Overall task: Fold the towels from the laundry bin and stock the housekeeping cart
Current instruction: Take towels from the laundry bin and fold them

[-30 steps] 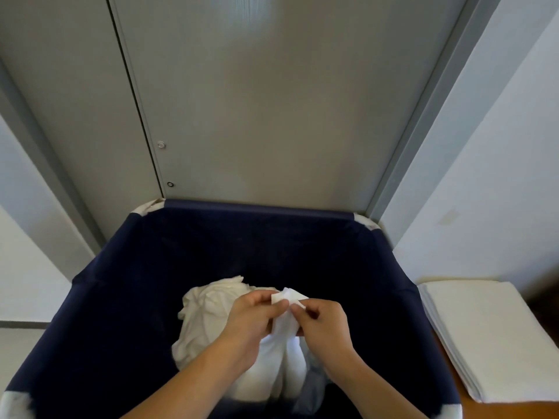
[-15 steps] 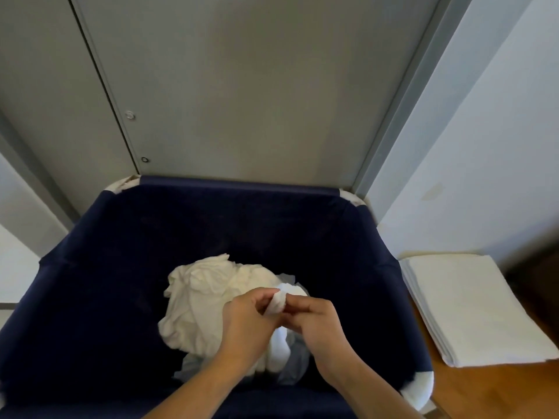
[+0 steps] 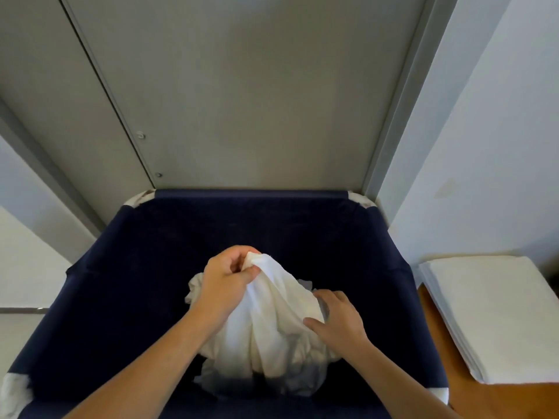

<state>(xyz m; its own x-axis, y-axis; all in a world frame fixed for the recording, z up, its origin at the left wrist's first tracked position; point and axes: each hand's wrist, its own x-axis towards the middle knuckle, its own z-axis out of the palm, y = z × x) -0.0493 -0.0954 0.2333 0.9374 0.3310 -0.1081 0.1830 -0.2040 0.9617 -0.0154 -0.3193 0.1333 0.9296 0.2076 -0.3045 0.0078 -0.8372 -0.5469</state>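
Single wide-angle view from head height, tilted forward and steeply down into the navy laundry bin (image 3: 302, 225) close below; forearms entering from the bottom edge, left hand (image 3: 225, 284) and right hand (image 3: 338, 320) near frame centre; grey door panel (image 3: 242, 101) straight ahead, stack of folded linens (image 3: 496, 313) at right edge; lines bowed toward the borders

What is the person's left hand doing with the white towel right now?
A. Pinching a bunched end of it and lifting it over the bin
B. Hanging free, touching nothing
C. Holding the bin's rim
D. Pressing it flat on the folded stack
A: the left hand pinches a bunched end of the white towel, raised above the dark blue laundry bin, while the right hand rests against the cloth's side.
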